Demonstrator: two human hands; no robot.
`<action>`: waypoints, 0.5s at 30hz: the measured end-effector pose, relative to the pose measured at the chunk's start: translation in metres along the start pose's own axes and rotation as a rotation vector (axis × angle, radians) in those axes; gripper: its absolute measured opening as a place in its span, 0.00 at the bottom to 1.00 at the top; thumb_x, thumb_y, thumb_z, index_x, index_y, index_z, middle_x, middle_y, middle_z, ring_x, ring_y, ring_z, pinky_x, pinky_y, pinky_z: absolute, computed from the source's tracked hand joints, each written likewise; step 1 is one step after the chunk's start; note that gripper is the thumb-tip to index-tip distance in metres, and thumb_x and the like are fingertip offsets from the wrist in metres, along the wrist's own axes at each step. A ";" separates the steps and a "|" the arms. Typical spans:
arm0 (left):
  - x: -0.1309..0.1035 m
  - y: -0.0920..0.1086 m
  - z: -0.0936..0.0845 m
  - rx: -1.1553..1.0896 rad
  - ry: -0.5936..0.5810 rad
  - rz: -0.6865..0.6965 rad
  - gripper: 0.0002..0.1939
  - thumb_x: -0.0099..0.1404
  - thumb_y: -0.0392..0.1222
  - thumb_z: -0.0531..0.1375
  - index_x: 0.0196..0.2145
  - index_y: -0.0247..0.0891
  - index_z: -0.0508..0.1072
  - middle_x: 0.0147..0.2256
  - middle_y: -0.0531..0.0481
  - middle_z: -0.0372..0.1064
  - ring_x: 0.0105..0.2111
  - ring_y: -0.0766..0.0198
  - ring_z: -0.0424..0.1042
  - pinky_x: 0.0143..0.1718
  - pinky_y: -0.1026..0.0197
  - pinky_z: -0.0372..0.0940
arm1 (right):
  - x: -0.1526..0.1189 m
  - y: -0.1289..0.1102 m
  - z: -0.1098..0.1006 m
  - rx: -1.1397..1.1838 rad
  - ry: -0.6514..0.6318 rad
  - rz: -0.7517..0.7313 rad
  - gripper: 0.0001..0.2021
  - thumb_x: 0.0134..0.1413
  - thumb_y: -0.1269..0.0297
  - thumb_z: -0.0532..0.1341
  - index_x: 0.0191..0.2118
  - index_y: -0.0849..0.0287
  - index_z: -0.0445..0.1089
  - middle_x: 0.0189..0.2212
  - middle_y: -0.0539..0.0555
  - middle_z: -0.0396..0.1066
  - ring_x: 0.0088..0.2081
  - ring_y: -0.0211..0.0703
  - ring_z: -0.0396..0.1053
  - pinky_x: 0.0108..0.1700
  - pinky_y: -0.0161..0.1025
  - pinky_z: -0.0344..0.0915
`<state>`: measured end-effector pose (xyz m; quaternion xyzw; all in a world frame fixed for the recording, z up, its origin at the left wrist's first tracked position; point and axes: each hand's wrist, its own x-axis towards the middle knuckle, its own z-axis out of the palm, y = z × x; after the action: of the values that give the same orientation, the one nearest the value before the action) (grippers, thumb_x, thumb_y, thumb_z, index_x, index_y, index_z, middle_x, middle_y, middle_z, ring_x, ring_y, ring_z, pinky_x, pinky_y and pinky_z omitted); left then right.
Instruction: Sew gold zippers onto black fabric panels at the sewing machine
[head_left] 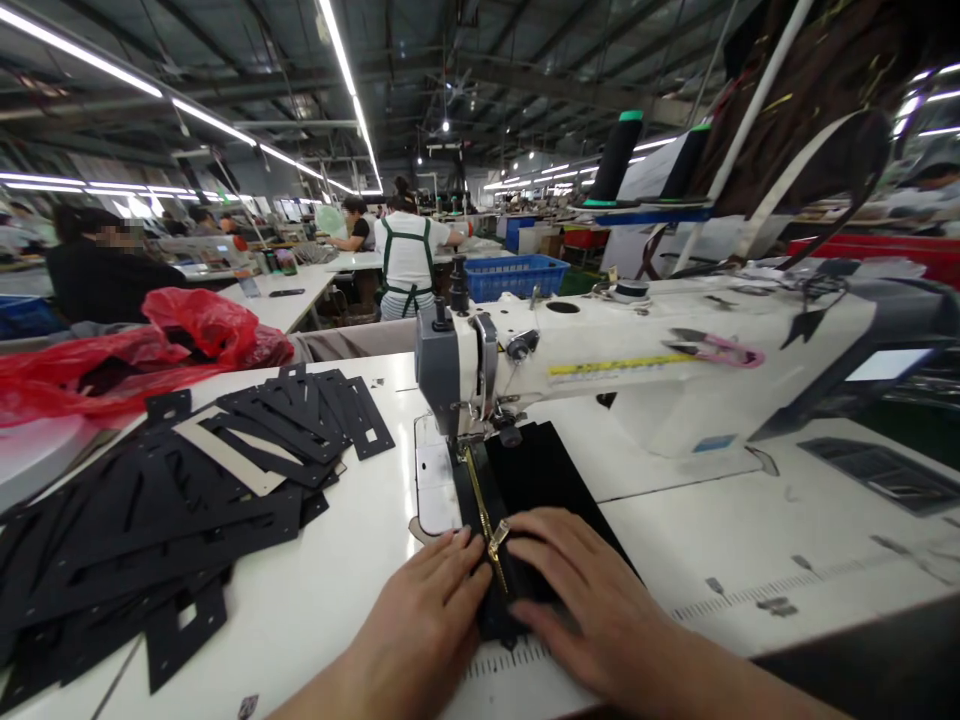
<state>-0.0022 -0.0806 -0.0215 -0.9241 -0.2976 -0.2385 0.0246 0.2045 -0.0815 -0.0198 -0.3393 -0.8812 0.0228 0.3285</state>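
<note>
Two hands (pixel 510 610) on zippered black panel (pixel 540 480)

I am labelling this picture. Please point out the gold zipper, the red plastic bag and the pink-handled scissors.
gold zipper (pixel 484 510): head view, on its teeth below the needle.
red plastic bag (pixel 202 325): head view, on its raised top.
pink-handled scissors (pixel 724 351): head view, on the handle.

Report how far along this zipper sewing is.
Done: the black piece with its gold zipper sits under the sewing machine head. In hand: left hand and right hand press flat on it beside the zipper. Left: a pile of black cut pieces lies on the table.
</note>
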 end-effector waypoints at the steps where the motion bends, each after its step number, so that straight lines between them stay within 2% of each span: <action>1: -0.004 0.003 -0.001 -0.014 0.002 -0.006 0.17 0.59 0.30 0.51 0.47 0.32 0.66 0.47 0.38 0.68 0.49 0.54 0.67 0.50 0.51 0.65 | -0.007 -0.004 -0.001 -0.053 -0.020 -0.072 0.14 0.56 0.67 0.55 0.48 0.67 0.62 0.45 0.63 0.66 0.46 0.51 0.63 0.48 0.48 0.63; 3: -0.009 0.009 -0.002 -0.056 0.026 -0.039 0.17 0.60 0.31 0.52 0.48 0.33 0.65 0.47 0.39 0.68 0.50 0.55 0.66 0.50 0.53 0.65 | -0.017 -0.010 -0.001 -0.154 -0.031 -0.191 0.14 0.57 0.68 0.54 0.48 0.69 0.65 0.44 0.64 0.68 0.46 0.53 0.64 0.47 0.47 0.64; 5: -0.008 0.012 -0.004 -0.105 0.041 -0.107 0.19 0.59 0.31 0.54 0.49 0.35 0.63 0.47 0.40 0.67 0.49 0.57 0.66 0.49 0.54 0.65 | -0.014 -0.012 -0.001 -0.198 -0.008 -0.238 0.12 0.57 0.74 0.51 0.45 0.70 0.67 0.41 0.64 0.70 0.44 0.52 0.66 0.44 0.46 0.65; 7: -0.001 0.012 -0.008 -0.133 0.020 -0.194 0.19 0.56 0.32 0.57 0.47 0.37 0.64 0.45 0.43 0.69 0.46 0.57 0.69 0.47 0.54 0.66 | 0.000 -0.009 -0.006 -0.112 -0.049 -0.163 0.13 0.57 0.77 0.49 0.41 0.68 0.69 0.36 0.61 0.72 0.39 0.48 0.68 0.40 0.43 0.65; 11: 0.028 0.005 -0.023 0.017 -0.027 -0.366 0.04 0.55 0.35 0.60 0.30 0.38 0.67 0.28 0.51 0.70 0.28 0.60 0.71 0.30 0.60 0.68 | 0.046 0.001 -0.032 0.130 -0.237 0.176 0.09 0.57 0.72 0.54 0.30 0.59 0.71 0.24 0.49 0.70 0.27 0.39 0.67 0.30 0.35 0.63; 12: 0.033 0.003 -0.026 0.054 -0.022 -0.381 0.04 0.57 0.36 0.60 0.27 0.38 0.66 0.26 0.52 0.69 0.25 0.61 0.71 0.26 0.62 0.66 | 0.054 0.003 -0.038 0.158 -0.261 0.220 0.09 0.56 0.71 0.55 0.29 0.58 0.71 0.23 0.48 0.70 0.26 0.38 0.67 0.29 0.34 0.62; 13: 0.036 0.001 -0.029 0.072 -0.020 -0.383 0.05 0.58 0.36 0.59 0.26 0.38 0.66 0.24 0.53 0.69 0.23 0.62 0.70 0.24 0.63 0.65 | 0.058 0.004 -0.042 0.178 -0.269 0.232 0.08 0.56 0.70 0.56 0.29 0.58 0.71 0.23 0.48 0.70 0.26 0.37 0.67 0.29 0.33 0.62; 15: 0.036 0.001 -0.028 0.080 -0.002 -0.316 0.04 0.61 0.34 0.56 0.28 0.37 0.67 0.25 0.52 0.69 0.24 0.62 0.70 0.24 0.63 0.65 | 0.055 0.002 -0.042 0.193 -0.261 0.150 0.07 0.55 0.70 0.56 0.32 0.57 0.72 0.27 0.49 0.73 0.29 0.39 0.69 0.32 0.34 0.64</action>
<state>0.0119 -0.0679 0.0201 -0.8642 -0.4486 -0.2265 0.0233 0.2005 -0.0539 0.0434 -0.3649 -0.8824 0.1755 0.2397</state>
